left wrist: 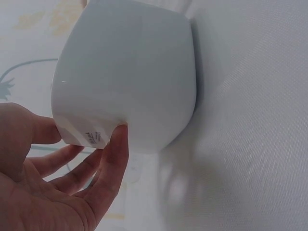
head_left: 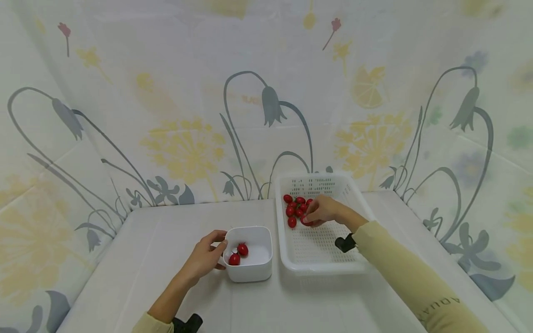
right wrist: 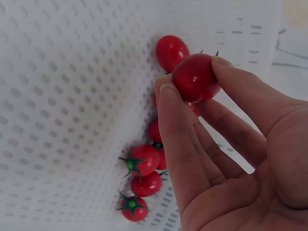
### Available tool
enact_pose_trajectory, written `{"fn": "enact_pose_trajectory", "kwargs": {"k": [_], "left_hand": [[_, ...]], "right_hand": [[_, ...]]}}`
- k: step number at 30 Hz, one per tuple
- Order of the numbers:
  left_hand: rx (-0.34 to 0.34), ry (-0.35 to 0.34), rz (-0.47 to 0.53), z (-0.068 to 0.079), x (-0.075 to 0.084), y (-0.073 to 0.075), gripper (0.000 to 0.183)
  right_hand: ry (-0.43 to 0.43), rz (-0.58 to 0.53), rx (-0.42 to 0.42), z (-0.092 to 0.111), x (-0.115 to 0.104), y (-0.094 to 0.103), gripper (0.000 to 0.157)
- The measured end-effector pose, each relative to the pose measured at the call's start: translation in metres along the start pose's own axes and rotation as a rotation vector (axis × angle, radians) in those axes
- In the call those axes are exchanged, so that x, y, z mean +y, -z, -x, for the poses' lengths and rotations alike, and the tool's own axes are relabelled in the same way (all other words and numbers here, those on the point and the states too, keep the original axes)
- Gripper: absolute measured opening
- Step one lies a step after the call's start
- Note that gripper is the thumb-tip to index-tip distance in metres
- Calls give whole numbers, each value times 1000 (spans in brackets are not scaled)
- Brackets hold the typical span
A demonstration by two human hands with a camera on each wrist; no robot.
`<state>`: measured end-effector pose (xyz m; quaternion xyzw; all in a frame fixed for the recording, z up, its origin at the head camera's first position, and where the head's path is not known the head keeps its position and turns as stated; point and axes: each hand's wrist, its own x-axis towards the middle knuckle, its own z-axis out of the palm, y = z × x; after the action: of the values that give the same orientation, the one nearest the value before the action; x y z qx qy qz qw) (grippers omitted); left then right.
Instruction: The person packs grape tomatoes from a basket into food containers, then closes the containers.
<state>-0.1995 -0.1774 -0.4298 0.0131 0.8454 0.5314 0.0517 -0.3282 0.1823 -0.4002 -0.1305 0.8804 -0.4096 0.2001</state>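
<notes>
My right hand (head_left: 323, 211) is over the white perforated basket (head_left: 325, 268), pinching a red cherry tomato (right wrist: 195, 79) between thumb and fingertips. Beneath and beside it, several more cherry tomatoes (right wrist: 144, 160), some with green stems, lie together along the basket's left part. To the left stands a small white square box (head_left: 251, 273) with two cherry tomatoes (head_left: 243, 249) inside. At its left side my left hand (head_left: 202, 256) holds the box, thumb at the rim and fingertips against the outer wall. The left wrist view shows a small printed label (left wrist: 94, 137) near those fingers.
Both containers stand side by side on a table with a white cover (head_left: 166, 231). Behind and at both sides hangs a flower-patterned sheet (head_left: 187, 69). The basket's raised rim stands close to the box's right side.
</notes>
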Motion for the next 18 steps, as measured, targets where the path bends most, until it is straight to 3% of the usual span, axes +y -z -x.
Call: {"fn": "enact_pose_trajectory", "kwargs": {"k": [18], "left_hand": [[-6, 13, 10, -1, -3, 0, 36]], "right_hand": [[50, -32, 2, 21, -21, 2, 18]]}}
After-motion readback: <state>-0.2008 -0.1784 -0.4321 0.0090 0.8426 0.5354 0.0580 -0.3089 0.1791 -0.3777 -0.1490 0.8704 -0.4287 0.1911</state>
